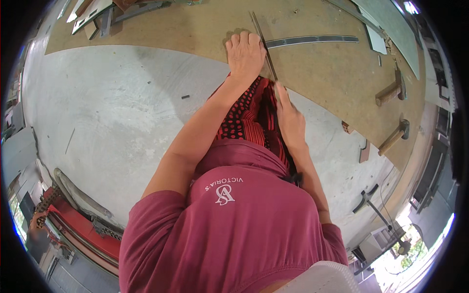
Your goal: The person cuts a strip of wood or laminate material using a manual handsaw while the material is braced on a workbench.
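Observation:
My left hand [245, 54] rests on the brown board [195, 31], its fingers stretched forward and close together, palm down. Against its right side runs a thin dark metal bar [258, 29], slanting from the far side toward me. At the near end of this bar is my right hand [290, 116], fingers closed around it, with the fingertips partly hidden. A flat slotted metal strip [317, 40] lies across the board; its left end meets the bar beside my left hand. Whether the strip continues under that hand I cannot tell.
Two hammers with wooden handles [389, 94] [392, 141] lie at the board's right. Metal and board offcuts [105, 19] are piled far left. A small dark piece [185, 96] lies on the concrete floor [112, 107]. A fan [403, 246] stands lower right; a red seat [83, 224] is lower left.

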`<state>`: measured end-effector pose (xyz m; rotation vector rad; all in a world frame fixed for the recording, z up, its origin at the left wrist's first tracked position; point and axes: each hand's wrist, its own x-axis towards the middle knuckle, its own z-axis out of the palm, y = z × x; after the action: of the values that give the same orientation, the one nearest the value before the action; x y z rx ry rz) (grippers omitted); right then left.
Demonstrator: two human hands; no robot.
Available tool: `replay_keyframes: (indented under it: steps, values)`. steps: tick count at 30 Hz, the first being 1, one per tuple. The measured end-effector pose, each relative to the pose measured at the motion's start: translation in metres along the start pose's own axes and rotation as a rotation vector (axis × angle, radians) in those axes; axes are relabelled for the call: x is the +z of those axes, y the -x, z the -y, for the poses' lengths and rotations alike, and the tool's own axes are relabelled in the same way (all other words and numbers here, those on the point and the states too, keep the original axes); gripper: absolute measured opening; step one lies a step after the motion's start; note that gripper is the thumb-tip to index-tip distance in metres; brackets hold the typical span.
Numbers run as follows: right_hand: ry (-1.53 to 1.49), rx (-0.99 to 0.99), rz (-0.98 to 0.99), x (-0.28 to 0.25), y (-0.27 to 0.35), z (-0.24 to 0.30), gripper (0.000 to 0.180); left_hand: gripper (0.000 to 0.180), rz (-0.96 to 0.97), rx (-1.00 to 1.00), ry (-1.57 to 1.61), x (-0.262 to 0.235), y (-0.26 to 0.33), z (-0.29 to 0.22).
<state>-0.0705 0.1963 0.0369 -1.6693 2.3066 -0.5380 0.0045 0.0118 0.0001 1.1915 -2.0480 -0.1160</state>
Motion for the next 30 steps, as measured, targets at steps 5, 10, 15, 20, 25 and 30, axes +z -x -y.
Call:
replay_keyframes:
  steps: [5,10,15,20,25,30]
  values:
    - [0.003,0.005,-0.073,-0.004,0.064,-0.013,0.05,0.014,0.005,0.006,0.008,-0.002,-0.002,0.0]
    - [-0.048,0.027,-0.019,-0.008,0.029,-0.002,0.05,0.015,-0.02,0.008,0.004,0.001,-0.001,0.002]
    - [-0.018,-0.024,-0.067,-0.002,-0.033,0.016,0.047,0.015,-0.009,0.022,-0.007,0.005,0.001,-0.004]
    - [-0.064,0.122,0.191,-0.01,-0.004,0.013,0.049,0.015,0.023,-0.016,-0.042,-0.002,0.005,0.006]
    - [-0.045,0.155,0.135,-0.006,0.072,-0.016,0.048,0.015,-0.032,0.02,-0.044,0.007,0.0,0.003]
    - [-0.127,0.085,0.063,-0.007,0.024,0.003,0.051,0.016,-0.028,0.023,-0.024,0.005,0.0,0.004]
